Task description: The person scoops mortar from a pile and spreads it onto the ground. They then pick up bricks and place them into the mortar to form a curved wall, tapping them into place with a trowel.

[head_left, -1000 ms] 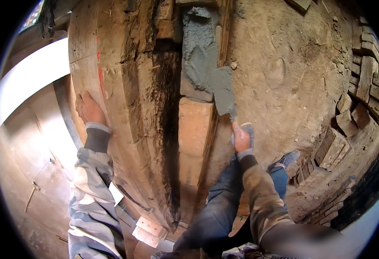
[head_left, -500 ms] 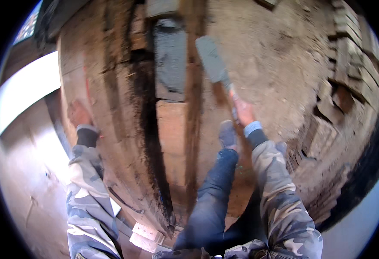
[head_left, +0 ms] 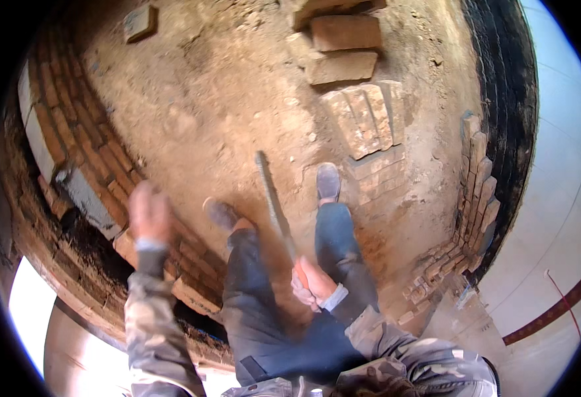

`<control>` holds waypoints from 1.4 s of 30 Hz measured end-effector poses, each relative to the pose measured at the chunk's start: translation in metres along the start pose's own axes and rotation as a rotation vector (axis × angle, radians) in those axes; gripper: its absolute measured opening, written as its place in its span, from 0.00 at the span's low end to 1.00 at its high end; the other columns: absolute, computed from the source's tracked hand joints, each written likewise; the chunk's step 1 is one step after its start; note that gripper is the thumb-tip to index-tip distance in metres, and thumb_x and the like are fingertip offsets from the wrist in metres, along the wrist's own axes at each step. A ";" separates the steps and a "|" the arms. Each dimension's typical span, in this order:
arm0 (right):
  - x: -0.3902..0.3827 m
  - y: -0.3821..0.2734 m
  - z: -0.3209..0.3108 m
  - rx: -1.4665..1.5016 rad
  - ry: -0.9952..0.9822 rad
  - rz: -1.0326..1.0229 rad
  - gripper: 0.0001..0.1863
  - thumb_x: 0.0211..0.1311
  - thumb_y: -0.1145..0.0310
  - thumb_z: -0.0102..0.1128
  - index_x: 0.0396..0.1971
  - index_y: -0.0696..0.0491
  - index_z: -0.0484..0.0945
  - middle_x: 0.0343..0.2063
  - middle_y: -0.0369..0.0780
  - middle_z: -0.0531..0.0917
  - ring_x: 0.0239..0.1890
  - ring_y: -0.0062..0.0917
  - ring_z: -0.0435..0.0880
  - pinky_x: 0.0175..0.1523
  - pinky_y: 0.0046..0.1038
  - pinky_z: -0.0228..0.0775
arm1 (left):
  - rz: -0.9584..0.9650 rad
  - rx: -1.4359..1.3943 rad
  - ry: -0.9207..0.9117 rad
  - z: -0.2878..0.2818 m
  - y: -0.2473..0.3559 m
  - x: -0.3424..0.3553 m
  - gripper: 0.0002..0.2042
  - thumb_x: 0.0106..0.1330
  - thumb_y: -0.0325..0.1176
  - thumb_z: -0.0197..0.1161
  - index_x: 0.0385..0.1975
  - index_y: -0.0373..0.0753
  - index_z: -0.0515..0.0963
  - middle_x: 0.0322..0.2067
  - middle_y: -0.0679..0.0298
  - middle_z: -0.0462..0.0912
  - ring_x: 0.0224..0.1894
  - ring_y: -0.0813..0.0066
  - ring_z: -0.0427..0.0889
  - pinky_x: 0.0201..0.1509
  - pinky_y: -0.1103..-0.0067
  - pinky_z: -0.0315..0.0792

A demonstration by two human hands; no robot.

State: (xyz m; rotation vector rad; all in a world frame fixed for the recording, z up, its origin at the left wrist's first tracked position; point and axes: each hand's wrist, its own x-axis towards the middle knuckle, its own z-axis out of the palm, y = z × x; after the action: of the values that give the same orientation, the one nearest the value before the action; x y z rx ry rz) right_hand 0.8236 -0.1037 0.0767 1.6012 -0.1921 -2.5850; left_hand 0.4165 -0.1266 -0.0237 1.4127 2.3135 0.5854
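My right hand (head_left: 313, 286) is closed round the handle of a trowel (head_left: 269, 193), in front of my thighs. Its long blade is seen nearly edge-on and points away from me over the dirt floor. My left hand (head_left: 150, 213) hovers over or beside the brick wall (head_left: 90, 135) on the left; I cannot tell whether it touches it. Motion smears its fingers, and nothing is plainly visible in them. Grey mortar (head_left: 89, 200) lies along the wall top, just left of that hand.
Loose bricks (head_left: 346, 33) are piled on the dirt ahead, with a block of bricks (head_left: 363, 118) closer in. A single brick (head_left: 140, 24) lies far left. Stacked bricks (head_left: 479, 178) line the right side beside a black sheet (head_left: 510, 119). My shoes (head_left: 328, 182) stand between.
My view has swung right, away from the wall top. The trowel has come closer to my body, its blade turned edge-on. My left hand has left the board-like edge at the wall's far side.
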 end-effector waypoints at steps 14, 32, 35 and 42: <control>-0.021 -0.119 -0.082 0.367 0.067 -0.272 0.37 0.77 0.35 0.28 0.21 0.51 0.68 0.07 0.35 0.64 0.07 0.22 0.61 0.12 0.24 0.54 | 0.412 0.522 -0.495 0.292 0.326 0.344 0.53 0.55 0.51 0.74 0.77 0.46 0.47 0.74 0.41 0.52 0.76 0.43 0.54 0.76 0.58 0.57; -0.044 -0.105 -0.086 0.358 -0.207 -0.174 0.39 0.65 0.24 0.36 0.20 0.48 0.66 0.07 0.34 0.62 0.06 0.24 0.61 0.10 0.27 0.51 | -0.454 -1.426 -0.823 0.050 0.262 0.055 0.59 0.50 0.53 0.76 0.77 0.33 0.47 0.74 0.53 0.56 0.75 0.62 0.57 0.77 0.67 0.51; -0.061 -0.115 -0.037 0.149 -0.164 -0.112 0.39 0.68 0.26 0.34 0.19 0.50 0.66 0.07 0.35 0.62 0.05 0.24 0.61 0.09 0.28 0.54 | -0.559 -1.499 -0.744 0.007 0.228 0.000 0.55 0.56 0.62 0.69 0.74 0.28 0.53 0.72 0.54 0.61 0.75 0.65 0.59 0.78 0.70 0.50; -0.047 -0.129 0.106 -0.279 -0.127 -0.159 0.36 0.75 0.35 0.36 0.18 0.52 0.66 0.07 0.34 0.63 0.05 0.21 0.61 0.09 0.25 0.53 | -0.761 -1.871 -0.416 -0.069 0.159 -0.072 0.48 0.50 0.49 0.75 0.70 0.30 0.63 0.63 0.57 0.75 0.63 0.68 0.76 0.69 0.73 0.67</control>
State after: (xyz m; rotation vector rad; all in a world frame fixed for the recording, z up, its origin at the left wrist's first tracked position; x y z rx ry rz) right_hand 0.7474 0.0363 0.1451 1.4084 0.2869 -2.6834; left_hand 0.5312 -0.1368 0.1250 -0.2432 0.8648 1.3417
